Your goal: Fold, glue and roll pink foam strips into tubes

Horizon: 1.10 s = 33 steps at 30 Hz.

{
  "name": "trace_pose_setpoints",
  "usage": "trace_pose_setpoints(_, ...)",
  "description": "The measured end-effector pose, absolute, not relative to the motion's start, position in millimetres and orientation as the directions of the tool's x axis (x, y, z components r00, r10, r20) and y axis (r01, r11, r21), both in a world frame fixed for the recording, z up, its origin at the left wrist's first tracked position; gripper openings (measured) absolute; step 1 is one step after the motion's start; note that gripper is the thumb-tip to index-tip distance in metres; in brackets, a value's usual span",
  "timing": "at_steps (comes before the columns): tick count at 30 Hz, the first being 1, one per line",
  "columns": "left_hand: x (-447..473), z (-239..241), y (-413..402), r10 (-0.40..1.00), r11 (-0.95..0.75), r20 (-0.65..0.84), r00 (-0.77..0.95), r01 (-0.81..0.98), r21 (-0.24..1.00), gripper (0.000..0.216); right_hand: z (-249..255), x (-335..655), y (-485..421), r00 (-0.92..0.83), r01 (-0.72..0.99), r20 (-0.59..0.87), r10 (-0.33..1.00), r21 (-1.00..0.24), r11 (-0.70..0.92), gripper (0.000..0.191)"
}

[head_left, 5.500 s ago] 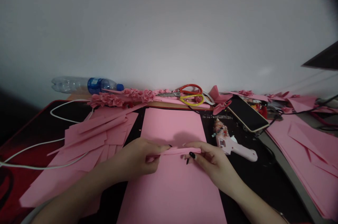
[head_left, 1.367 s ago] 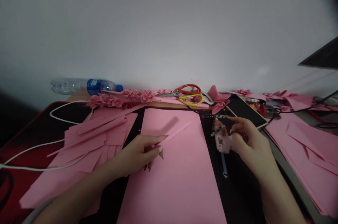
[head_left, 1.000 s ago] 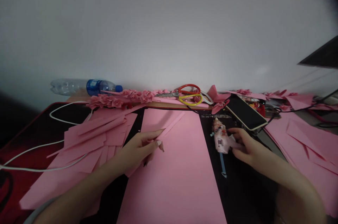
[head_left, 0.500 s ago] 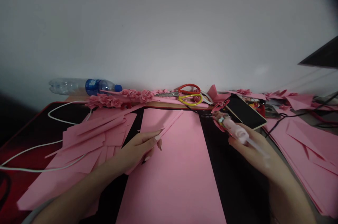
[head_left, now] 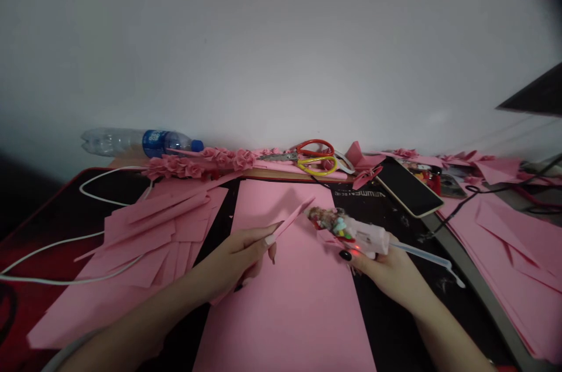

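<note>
Pinched in my left hand point(head_left: 248, 252) is a narrow strip of rolled or folded pink paper point(head_left: 292, 217), slanting up to the right. My right hand point(head_left: 390, 269) is wrapped round a white glue gun point(head_left: 371, 237) with a translucent glue stick point(head_left: 424, 254) poking out of its back end. A small red light glows near my right thumb. The gun's nozzle end, crusted with colourful bits, is close to the tip of the paper strip; whether they touch I cannot tell. Below both hands lies a large pink paper sheet point(head_left: 285, 313).
Pink paper pieces point(head_left: 144, 243) are heaped on the left beside a white cable point(head_left: 52, 283). Along the wall lie a plastic bottle point(head_left: 127, 143), paper roses point(head_left: 193, 166) and scissors point(head_left: 316, 157). A phone point(head_left: 410, 188) and more pink sheets point(head_left: 518, 261) are on the right.
My right hand has brought the glue gun leftward to the paper strip's tip. The strip has been lifted and tilted slightly in my left hand.
</note>
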<state>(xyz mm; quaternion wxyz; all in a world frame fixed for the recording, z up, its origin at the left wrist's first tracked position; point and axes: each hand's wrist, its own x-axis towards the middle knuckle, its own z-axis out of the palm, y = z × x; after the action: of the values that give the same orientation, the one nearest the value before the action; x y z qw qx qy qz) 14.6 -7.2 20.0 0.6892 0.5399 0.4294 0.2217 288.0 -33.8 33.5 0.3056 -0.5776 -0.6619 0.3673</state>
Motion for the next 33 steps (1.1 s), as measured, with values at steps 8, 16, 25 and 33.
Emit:
trace_pose_setpoints(8, 12, 18, -7, 0.766, 0.316, -0.332, 0.550, 0.128, 0.940, 0.034, 32, 284, -32, -0.126, 0.576, -0.017, 0.992, -0.815, 0.059, 0.017)
trace_pose_setpoints(16, 11, 18, -8, 0.758, 0.325, -0.333, 0.561, 0.118, 0.938, 0.033, 31, 281, -32, -0.144, 0.581, -0.029, 0.989, -0.811, 0.061, 0.018)
trace_pose_setpoints(25, 11, 17, -7, 0.770, 0.310, -0.318, 0.552, 0.112, 0.944, 0.033, 34, 276, -33, -0.156, 0.581, -0.070, 0.985, -0.813, 0.034, 0.028)
trace_pose_setpoints(33, 13, 22, -7, 0.771, 0.321, -0.327, 0.546, 0.111, 0.941, 0.033, 29, 277, -34, -0.181, 0.565, -0.088, 0.979, -0.824, 0.031, 0.026)
